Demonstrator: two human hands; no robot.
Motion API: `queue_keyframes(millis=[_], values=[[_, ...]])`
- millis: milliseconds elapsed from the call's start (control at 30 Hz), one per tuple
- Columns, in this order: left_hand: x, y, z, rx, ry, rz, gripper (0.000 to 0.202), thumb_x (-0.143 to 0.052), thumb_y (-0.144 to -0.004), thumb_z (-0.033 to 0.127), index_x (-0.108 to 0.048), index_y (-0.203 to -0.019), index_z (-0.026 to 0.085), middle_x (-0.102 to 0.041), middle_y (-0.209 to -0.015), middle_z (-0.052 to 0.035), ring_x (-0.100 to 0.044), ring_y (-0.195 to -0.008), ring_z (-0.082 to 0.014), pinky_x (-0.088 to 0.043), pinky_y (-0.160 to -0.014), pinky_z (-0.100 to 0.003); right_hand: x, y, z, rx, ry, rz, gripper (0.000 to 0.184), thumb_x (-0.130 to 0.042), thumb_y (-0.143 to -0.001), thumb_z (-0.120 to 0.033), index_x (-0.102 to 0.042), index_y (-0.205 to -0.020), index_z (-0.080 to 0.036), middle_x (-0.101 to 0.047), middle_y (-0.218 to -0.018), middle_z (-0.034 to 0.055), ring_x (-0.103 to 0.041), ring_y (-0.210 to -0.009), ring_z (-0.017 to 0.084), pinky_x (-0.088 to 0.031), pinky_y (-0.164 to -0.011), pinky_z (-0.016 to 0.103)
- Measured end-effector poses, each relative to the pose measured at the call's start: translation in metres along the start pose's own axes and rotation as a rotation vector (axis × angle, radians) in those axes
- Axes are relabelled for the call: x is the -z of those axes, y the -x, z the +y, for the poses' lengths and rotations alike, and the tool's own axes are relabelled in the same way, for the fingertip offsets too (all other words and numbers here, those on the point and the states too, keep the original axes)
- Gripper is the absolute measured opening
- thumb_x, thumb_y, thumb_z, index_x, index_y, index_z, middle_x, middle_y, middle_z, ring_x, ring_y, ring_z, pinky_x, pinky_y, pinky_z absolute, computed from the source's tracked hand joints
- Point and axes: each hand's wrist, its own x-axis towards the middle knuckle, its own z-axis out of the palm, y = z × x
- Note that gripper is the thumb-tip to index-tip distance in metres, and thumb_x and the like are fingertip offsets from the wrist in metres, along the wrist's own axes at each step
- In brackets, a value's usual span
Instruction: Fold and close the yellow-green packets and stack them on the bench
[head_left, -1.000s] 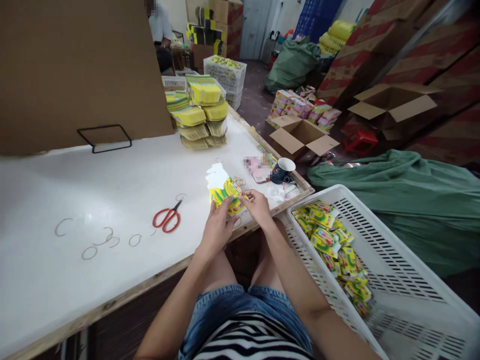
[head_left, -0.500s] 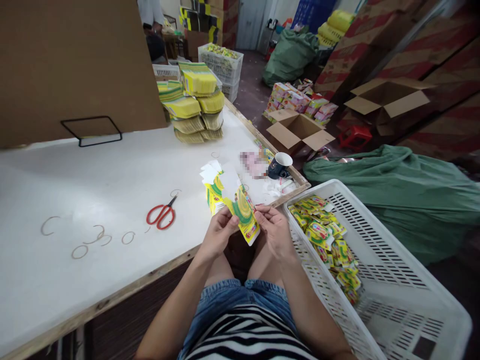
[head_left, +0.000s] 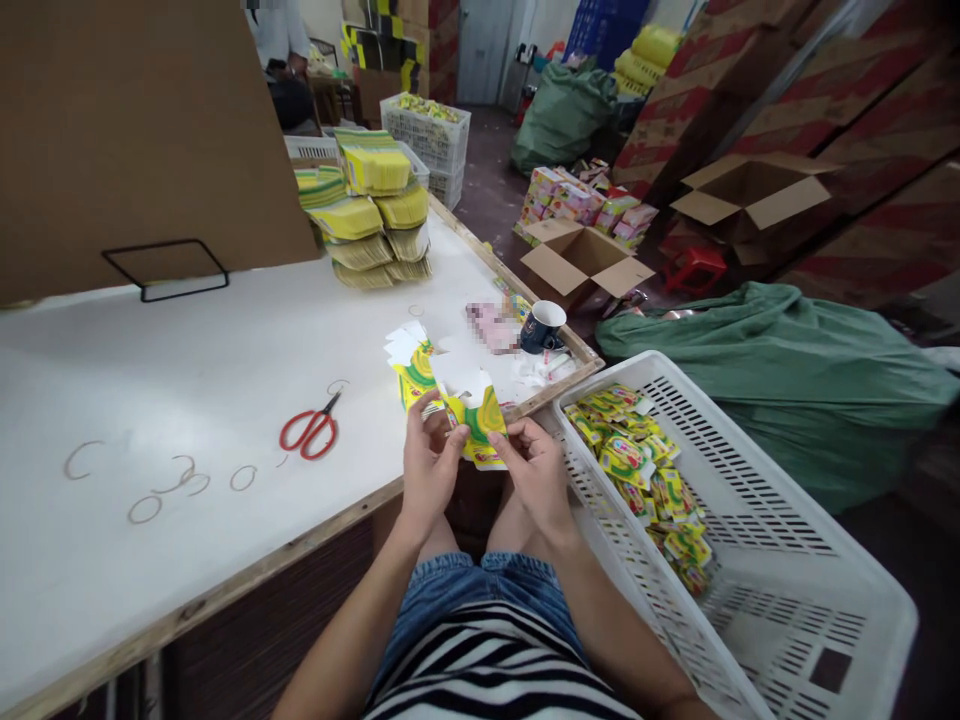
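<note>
A yellow and green printed carton (head_left: 481, 418) is held between both hands above the front edge of the white table (head_left: 247, 400). My left hand (head_left: 431, 465) grips its left side, thumb on the printed face. On the opposite side, my right hand (head_left: 536, 468) pinches it with thumb and fingers. White flaps stick up at the carton's far end, and its body looks bent. Just beyond my left hand lies a pile of flat cartons (head_left: 414, 372) of the same print. To the right, a white plastic crate (head_left: 787, 478) contains many small yellow cartons (head_left: 626, 460).
Red-handled scissors (head_left: 309, 436) and several loose rubber bands (head_left: 145, 510) lie left on the table. Stacked carton bundles (head_left: 371, 215) stand at the back. A dark mug (head_left: 541, 330) sits near the right corner. An open cardboard box (head_left: 581, 262) and green sack (head_left: 780, 375) are beyond.
The carton, flatter and longer before, is now bent and foreshortened between my hands. My right thumb has moved onto its printed face. The whole view has shifted slightly.
</note>
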Motion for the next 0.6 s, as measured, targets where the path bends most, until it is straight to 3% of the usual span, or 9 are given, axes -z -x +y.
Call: queue_keyframes(millis=[100, 200, 267, 367, 467, 533, 600], values=[[0.003, 0.008, 0.008, -0.035, -0.046, -0.016, 0.067, -0.071, -0.08, 0.03, -0.03, -0.133, 0.027, -0.069, -0.11, -0.0072, -0.071, -0.087, -0.0178, -0.057, -0.072, -0.028, 0.006, -0.003, 0.0, 0.045, -0.007, -0.098, 0.027, -0.071, -0.079, -0.036, -0.063, -0.1, -0.021, -0.068, -0.083, 0.0021, -0.061, -0.07, 0.016, -0.05, -0.064, 0.027], [0.008, 0.014, 0.016, 0.029, -0.003, -0.189, 0.061, -0.07, -0.082, 0.03, -0.036, -0.132, 0.026, -0.068, -0.114, -0.0092, -0.072, -0.088, -0.0195, -0.058, -0.074, -0.029, 0.018, -0.01, -0.006, 0.086, -0.062, -0.26, 0.054, -0.071, -0.08, -0.037, -0.052, -0.13, -0.025, -0.069, -0.093, 0.0029, -0.063, -0.075, 0.016, -0.052, -0.068, 0.028], [0.013, 0.015, 0.021, 0.089, 0.026, -0.293, 0.051, -0.072, -0.08, 0.03, -0.046, -0.124, 0.023, -0.069, -0.112, -0.009, -0.072, -0.089, -0.0208, -0.058, -0.075, -0.03, 0.026, -0.015, -0.012, 0.102, -0.061, -0.362, 0.047, -0.068, -0.083, -0.039, -0.056, -0.126, -0.025, -0.067, -0.089, 0.0025, -0.062, -0.073, 0.016, -0.051, -0.066, 0.027], [0.017, 0.016, 0.024, 0.167, 0.067, -0.377, 0.038, -0.075, -0.077, 0.027, -0.055, -0.109, 0.021, -0.073, -0.101, -0.0066, -0.072, -0.086, -0.0213, -0.058, -0.072, -0.028, 0.034, -0.022, -0.024, 0.141, -0.005, -0.458, 0.023, -0.065, -0.085, -0.039, -0.068, -0.098, -0.021, -0.066, -0.081, 0.0022, -0.06, -0.07, 0.016, -0.049, -0.062, 0.026], [0.018, 0.016, 0.024, 0.207, 0.118, -0.399, 0.053, -0.077, -0.075, 0.027, -0.05, -0.12, 0.024, -0.073, -0.099, -0.006, -0.073, -0.085, -0.0216, -0.059, -0.071, -0.029, 0.035, -0.025, -0.03, 0.233, 0.091, -0.44, 0.022, -0.062, -0.088, -0.038, -0.069, -0.078, -0.02, -0.065, -0.074, 0.0023, -0.059, -0.071, 0.017, -0.048, -0.065, 0.028], [0.018, 0.014, 0.023, 0.227, 0.135, -0.413, 0.072, -0.079, -0.073, 0.03, -0.04, -0.134, 0.028, -0.073, -0.102, -0.0069, -0.073, -0.084, -0.0224, -0.059, -0.071, -0.032, 0.033, -0.026, -0.029, 0.263, 0.099, -0.394, 0.023, -0.062, -0.088, -0.04, -0.068, -0.077, -0.02, -0.065, -0.074, 0.0027, -0.06, -0.072, 0.017, -0.048, -0.068, 0.029], [0.017, 0.013, 0.021, 0.231, 0.127, -0.411, 0.074, -0.079, -0.072, 0.033, -0.041, -0.135, 0.026, -0.073, -0.102, -0.0083, -0.073, -0.085, -0.0235, -0.059, -0.072, -0.033, 0.031, -0.027, -0.025, 0.228, 0.021, -0.324, 0.022, -0.065, -0.085, -0.043, -0.065, -0.091, -0.021, -0.066, -0.079, 0.0024, -0.06, -0.07, 0.017, -0.049, -0.065, 0.028]])
